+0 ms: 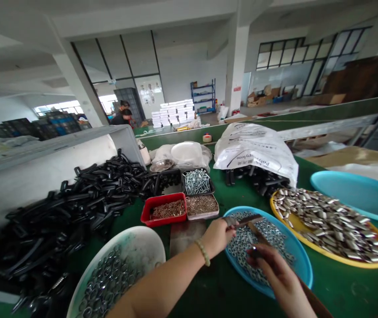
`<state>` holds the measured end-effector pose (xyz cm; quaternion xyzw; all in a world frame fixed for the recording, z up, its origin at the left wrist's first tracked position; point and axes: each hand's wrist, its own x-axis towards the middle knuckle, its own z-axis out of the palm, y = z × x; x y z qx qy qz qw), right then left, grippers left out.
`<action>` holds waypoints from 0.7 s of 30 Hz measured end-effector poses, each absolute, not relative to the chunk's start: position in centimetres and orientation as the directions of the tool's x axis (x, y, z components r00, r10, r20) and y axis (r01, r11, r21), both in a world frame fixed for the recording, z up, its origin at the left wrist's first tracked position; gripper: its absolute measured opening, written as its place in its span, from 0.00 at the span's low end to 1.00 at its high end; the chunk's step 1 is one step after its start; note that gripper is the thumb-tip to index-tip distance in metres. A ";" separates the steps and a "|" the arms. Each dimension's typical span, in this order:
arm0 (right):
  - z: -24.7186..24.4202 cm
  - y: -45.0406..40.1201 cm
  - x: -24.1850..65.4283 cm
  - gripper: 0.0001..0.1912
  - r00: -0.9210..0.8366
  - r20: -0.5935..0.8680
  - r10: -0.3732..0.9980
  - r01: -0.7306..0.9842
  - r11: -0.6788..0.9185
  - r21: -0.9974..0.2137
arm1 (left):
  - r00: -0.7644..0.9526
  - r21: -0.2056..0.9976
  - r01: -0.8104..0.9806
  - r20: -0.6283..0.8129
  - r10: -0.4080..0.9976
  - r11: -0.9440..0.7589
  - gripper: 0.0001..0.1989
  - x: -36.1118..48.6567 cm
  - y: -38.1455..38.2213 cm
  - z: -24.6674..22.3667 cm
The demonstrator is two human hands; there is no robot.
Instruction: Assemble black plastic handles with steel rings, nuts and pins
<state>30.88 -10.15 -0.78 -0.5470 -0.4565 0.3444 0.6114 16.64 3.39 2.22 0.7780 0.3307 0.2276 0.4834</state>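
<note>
Dark strip (pixel 250 220) in left hand (pixel 217 237), above silver washers (pixel 242 245) heaped in blue tray (pixel 303 260)

Factory floor (pixel 268 109), green workbench (pixel 344 287), washer basins (pixel 303 256)

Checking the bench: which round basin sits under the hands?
The blue plastic basin of small metal rings, under the left hand and right hand; the yellow basin holds metal sleeves, the white basin sits by the left arm.
</note>
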 end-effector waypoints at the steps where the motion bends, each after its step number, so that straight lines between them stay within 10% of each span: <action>1: -0.4 -10.2 29.9 0.13 0.302 0.169 0.938 0.085 0.150 -0.985 | 0.654 0.977 0.189 -0.050 0.755 -0.099 0.12 15.8 2.9 2.7; 4: 0.6 -10.1 27.0 0.11 0.128 0.161 0.979 0.132 0.144 -0.981 | 0.639 0.885 -0.133 -0.267 0.722 0.445 0.14 12.5 1.3 4.2; 7: 2.0 -9.9 24.7 0.11 -0.049 0.166 0.985 0.176 0.172 -0.969 | 0.623 0.809 -0.228 -0.307 0.719 0.543 0.14 8.9 0.2 4.9; 16: 6.0 -9.8 21.3 0.13 -0.402 0.088 0.911 0.331 0.235 -0.914 | 0.644 0.875 0.078 -0.410 0.646 0.477 0.16 0.9 -0.4 5.8; 21: 3.9 -8.9 18.3 0.10 -0.206 0.032 0.978 -0.386 -0.051 -0.921 | 0.610 1.000 -0.005 -0.003 0.793 0.008 0.04 -0.3 -1.7 8.3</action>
